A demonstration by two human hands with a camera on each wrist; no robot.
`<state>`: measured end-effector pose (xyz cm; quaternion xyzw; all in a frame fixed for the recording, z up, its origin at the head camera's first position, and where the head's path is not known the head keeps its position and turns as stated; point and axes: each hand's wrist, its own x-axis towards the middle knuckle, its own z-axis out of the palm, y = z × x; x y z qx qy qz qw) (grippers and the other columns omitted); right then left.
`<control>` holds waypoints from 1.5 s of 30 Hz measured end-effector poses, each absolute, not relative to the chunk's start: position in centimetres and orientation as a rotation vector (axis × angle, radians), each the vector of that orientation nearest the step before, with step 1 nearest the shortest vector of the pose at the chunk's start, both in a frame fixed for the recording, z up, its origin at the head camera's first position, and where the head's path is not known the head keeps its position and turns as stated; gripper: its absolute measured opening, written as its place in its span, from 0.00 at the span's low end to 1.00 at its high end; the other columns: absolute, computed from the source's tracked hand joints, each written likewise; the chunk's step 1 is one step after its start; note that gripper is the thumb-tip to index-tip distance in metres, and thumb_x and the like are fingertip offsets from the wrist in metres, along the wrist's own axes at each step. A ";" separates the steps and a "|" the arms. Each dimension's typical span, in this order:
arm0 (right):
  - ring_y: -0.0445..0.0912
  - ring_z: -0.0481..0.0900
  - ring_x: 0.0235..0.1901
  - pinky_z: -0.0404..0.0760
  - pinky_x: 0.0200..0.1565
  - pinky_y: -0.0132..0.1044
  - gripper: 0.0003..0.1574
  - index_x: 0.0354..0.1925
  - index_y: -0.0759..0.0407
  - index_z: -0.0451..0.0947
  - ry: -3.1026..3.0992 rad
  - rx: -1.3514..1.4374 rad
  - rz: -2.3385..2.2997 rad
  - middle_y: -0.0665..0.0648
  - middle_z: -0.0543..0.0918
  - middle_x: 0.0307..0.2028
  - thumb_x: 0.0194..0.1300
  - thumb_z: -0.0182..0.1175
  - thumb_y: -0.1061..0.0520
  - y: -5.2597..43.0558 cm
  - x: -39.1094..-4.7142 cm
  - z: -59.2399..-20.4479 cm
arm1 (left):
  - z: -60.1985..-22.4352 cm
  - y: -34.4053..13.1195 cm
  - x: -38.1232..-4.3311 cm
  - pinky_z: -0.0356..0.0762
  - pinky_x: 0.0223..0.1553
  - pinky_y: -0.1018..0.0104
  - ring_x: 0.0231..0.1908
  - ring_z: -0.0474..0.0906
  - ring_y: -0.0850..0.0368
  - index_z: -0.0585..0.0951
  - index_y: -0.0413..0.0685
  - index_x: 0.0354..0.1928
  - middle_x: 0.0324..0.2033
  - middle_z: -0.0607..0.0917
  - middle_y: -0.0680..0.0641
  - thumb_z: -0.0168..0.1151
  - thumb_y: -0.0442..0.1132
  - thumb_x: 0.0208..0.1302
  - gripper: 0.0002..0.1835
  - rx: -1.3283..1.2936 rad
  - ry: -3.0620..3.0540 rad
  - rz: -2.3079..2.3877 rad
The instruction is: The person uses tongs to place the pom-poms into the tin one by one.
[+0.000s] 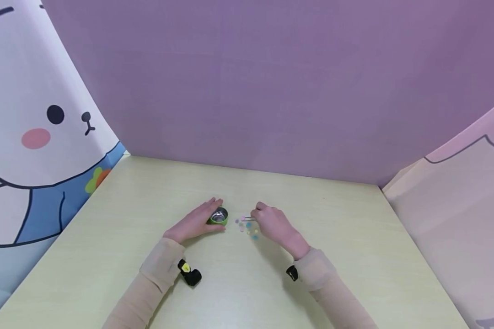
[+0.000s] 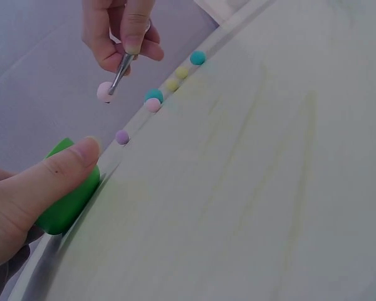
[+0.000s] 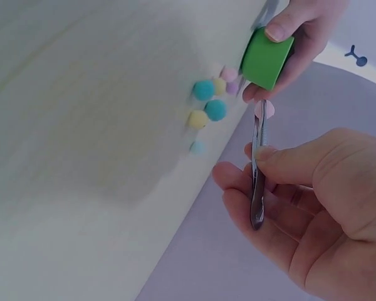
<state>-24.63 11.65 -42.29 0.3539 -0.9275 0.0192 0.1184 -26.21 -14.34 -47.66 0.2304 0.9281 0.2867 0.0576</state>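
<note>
My left hand (image 1: pixel 195 223) grips a small green cup (image 1: pixel 218 222) with a shiny metal inside, thumb on the near side and fingers on the far side. The cup stands upright on the table. Between thumb and fingers my right hand (image 1: pixel 276 225) pinches metal tweezers (image 3: pixel 258 194). A pale pink ball (image 2: pixel 104 92) sits at the tweezer tips, raised above the tabletop in the left wrist view. Below it lie several small balls, among them a purple ball (image 2: pixel 122 137), a teal ball (image 3: pixel 216 110) and a yellow ball (image 3: pixel 198 120).
The pale wooden table (image 1: pixel 238 292) runs back to a purple wall panel (image 1: pixel 271 91). A printed cartoon panel (image 1: pixel 24 91) stands along the left side, and a pale pink panel (image 1: pixel 457 219) along the right. The loose balls lie between both hands, right of the cup.
</note>
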 end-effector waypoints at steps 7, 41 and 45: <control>0.46 0.83 0.27 0.82 0.24 0.30 0.14 0.39 0.61 0.86 -2.721 1.030 0.040 0.57 0.83 0.35 0.57 0.64 0.73 10.7 -24.8 -41.7 | -47.8 -14.3 -26.2 0.54 0.75 0.37 0.76 0.51 0.35 0.54 0.44 0.78 0.77 0.52 0.34 0.66 0.60 0.62 0.51 0.710 2.826 0.881; 0.45 0.84 0.34 0.85 0.33 0.27 0.26 0.50 0.58 0.84 -2.896 1.044 0.006 0.54 0.83 0.42 0.50 0.75 0.65 7.4 -25.3 -40.6 | -47.7 -13.9 -26.3 0.55 0.75 0.37 0.77 0.50 0.38 0.54 0.46 0.78 0.78 0.52 0.37 0.66 0.60 0.61 0.50 0.698 2.812 0.901; 0.45 0.84 0.33 0.84 0.32 0.26 0.23 0.50 0.58 0.84 -2.884 1.055 0.000 0.55 0.83 0.42 0.53 0.73 0.66 7.2 -25.3 -40.6 | -47.6 -13.8 -26.3 0.55 0.75 0.38 0.77 0.50 0.38 0.54 0.47 0.78 0.78 0.52 0.37 0.66 0.60 0.61 0.51 0.691 2.808 0.900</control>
